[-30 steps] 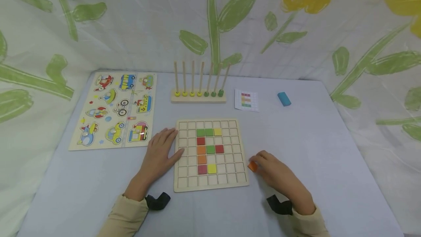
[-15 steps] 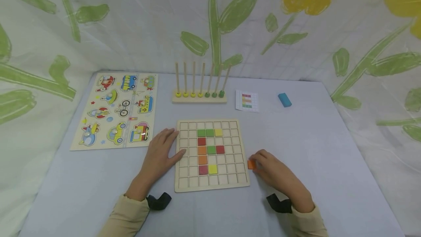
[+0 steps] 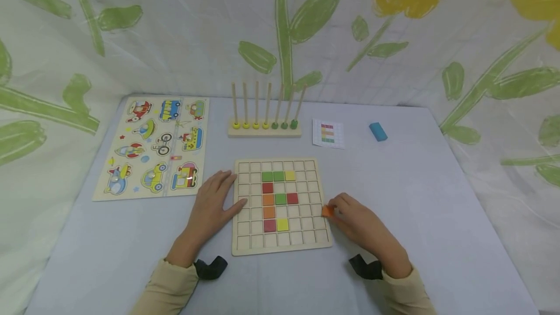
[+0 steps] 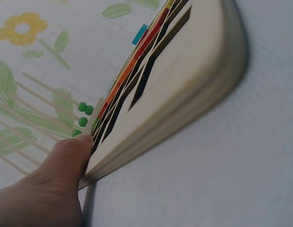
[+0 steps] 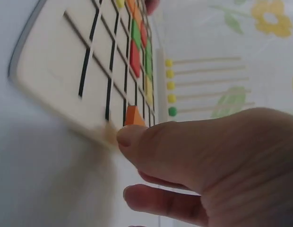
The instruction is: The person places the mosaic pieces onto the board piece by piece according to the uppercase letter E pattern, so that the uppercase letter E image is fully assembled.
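A square wooden grid board [image 3: 306, 237] lies on the table, with several coloured square tiles set in its cells: green, yellow, red and orange. My left hand [image 3: 212, 203] rests at the board's left edge, fingers extended, the thumb lying over the rim. At the right edge, my right hand [image 3: 356, 220] pinches an orange tile [image 3: 327, 211] between thumb and fingers. In the right wrist view the orange tile [image 5: 134, 117] sticks out past the thumb tip, tilted over the board's border. The fingers partly hide it.
Behind the board stands a wooden peg rack [image 3: 264, 132] with yellow and green beads. A printed pattern card [image 3: 336, 135] and a blue block [image 3: 378, 131] lie to its right. A vehicle picture puzzle [image 3: 146, 159] occupies the table's left side.
My right hand has moved left and slightly away from me, bringing the orange tile from beside the board to over its right edge. The left hand has stayed in place.
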The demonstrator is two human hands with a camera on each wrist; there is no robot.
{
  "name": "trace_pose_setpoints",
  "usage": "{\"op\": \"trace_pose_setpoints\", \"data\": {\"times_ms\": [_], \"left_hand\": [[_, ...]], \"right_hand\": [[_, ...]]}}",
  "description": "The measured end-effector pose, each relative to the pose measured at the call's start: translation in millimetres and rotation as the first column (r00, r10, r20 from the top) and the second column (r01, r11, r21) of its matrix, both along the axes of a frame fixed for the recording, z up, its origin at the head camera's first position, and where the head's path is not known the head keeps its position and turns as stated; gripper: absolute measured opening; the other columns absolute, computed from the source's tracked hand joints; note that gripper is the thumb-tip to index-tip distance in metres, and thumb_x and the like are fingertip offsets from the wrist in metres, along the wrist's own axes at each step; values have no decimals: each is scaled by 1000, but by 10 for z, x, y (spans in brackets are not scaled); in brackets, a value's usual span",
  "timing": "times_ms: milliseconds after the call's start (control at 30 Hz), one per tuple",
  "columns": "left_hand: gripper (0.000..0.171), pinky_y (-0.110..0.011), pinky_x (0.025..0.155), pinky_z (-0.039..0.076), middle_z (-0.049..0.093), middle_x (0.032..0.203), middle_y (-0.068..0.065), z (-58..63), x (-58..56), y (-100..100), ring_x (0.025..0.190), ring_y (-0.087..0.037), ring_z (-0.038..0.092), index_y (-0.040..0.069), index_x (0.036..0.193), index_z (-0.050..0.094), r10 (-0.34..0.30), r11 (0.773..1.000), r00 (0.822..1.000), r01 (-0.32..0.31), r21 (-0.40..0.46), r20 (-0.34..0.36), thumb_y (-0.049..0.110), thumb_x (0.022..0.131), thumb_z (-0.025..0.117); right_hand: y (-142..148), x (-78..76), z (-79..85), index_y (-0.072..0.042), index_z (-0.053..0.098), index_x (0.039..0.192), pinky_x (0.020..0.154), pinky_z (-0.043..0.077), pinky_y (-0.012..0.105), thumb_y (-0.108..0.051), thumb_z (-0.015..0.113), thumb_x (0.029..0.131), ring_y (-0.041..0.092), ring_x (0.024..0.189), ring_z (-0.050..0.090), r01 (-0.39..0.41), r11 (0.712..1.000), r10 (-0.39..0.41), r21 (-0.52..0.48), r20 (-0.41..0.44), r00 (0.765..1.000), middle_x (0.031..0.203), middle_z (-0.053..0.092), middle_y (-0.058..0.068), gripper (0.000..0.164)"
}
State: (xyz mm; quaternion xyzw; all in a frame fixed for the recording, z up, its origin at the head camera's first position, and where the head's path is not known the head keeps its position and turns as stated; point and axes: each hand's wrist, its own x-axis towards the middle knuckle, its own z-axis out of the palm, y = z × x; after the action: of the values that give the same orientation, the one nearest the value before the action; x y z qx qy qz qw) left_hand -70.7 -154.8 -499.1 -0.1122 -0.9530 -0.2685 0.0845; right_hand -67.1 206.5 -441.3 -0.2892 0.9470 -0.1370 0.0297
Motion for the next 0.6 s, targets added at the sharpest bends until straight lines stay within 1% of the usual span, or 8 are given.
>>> {"op": "trace_pose_setpoints", "data": {"times_ms": [167, 233, 467, 600], "left_hand": [[69, -51, 113, 23, 41, 146, -10, -1, 3, -6, 139, -30, 30, 9, 140, 45, 1, 1000, 1000, -1, -2, -4, 46, 86, 66], [69, -51, 113, 22, 40, 146, -10, 0, 4, -5, 140, -30, 30, 10, 140, 45, 1, 1000, 1000, -1, 0, 2, 47, 86, 66], [70, -52, 114, 22, 40, 146, -10, 2, 8, -5, 140, -30, 29, 10, 141, 44, 0, 1000, 1000, 0, 0, 11, 47, 86, 66], [70, -51, 114, 21, 40, 146, -10, 2, 8, -5, 140, -29, 28, 10, 141, 44, 0, 1000, 1000, 0, -4, 14, 48, 86, 65]], "right_hand": [[-199, 4, 28, -15, 63, 107, 76, 53, 20, -18, 73, 86, 3, 88, 54, -55, 998, 55, 5, 27, 998, 106, 60, -7, 24], [-276, 17, 30, -15, 63, 106, 75, 52, 19, -20, 73, 86, 2, 85, 54, -85, 996, 85, -4, 25, 996, 104, 60, -7, 23], [-451, 47, -40, -18, 65, 104, 74, 51, 18, -24, 72, 86, 2, 81, 52, -183, 983, 183, -10, -7, 983, 98, 60, -11, 20], [-496, 50, -56, -19, 64, 101, 74, 50, 17, -22, 74, 85, 2, 81, 52, -229, 973, 228, -36, -37, 973, 96, 59, -12, 19]]}}
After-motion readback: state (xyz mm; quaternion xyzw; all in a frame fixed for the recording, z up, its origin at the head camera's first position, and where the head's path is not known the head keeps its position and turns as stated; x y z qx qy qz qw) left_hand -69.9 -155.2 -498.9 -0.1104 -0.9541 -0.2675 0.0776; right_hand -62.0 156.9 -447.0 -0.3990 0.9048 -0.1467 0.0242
